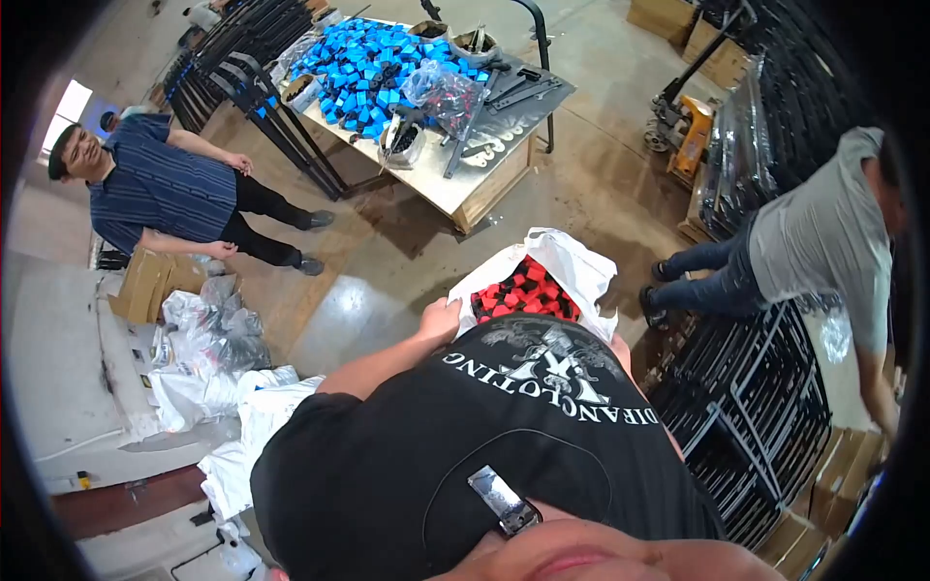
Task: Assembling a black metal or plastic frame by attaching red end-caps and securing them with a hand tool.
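Observation:
In front of my body is a white woven sack, its mouth spread wide. Small red pieces with black parts among them fill it. My left hand is closed on the sack's left edge, thumb side up. At the sack's right edge my right hand shows only in part, beside the white material; my shirt and the sack hide its fingers. The bottom of the sack is hidden behind my body.
Ahead stands a table heaped with blue pieces. A person stands at left, another leans at right. White bags lie at left. Black metal frames and a pallet jack stand at right.

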The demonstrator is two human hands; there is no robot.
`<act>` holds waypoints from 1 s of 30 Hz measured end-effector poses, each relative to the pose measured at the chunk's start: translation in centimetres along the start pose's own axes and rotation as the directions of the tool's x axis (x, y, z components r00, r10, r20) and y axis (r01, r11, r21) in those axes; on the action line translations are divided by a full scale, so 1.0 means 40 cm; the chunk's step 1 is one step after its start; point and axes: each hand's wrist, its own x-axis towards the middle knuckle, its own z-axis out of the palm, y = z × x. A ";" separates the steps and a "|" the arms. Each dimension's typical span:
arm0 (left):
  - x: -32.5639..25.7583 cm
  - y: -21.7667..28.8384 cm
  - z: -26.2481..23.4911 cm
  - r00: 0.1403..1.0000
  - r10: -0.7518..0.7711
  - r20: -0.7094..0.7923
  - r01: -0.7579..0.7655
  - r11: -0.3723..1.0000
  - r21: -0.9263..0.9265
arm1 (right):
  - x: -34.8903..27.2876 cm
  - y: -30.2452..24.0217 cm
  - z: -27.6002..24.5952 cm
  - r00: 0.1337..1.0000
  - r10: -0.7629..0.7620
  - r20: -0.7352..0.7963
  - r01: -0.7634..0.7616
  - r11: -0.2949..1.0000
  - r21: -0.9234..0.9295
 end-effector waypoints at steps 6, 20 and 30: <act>0.259 -0.094 0.175 0.987 -0.053 -0.149 0.029 0.988 -0.154 | 0.361 -0.210 0.027 0.991 0.043 0.125 -0.033 0.996 -0.079; 0.893 -0.102 0.465 0.961 -0.268 0.070 0.275 0.952 -0.131 | 1.051 0.048 0.344 0.972 0.233 -0.026 -0.196 0.749 -0.633; 0.761 -0.041 0.190 0.930 -0.156 0.333 0.065 0.961 0.267 | 0.910 -0.173 0.159 0.952 0.173 -0.253 -0.297 0.720 -0.627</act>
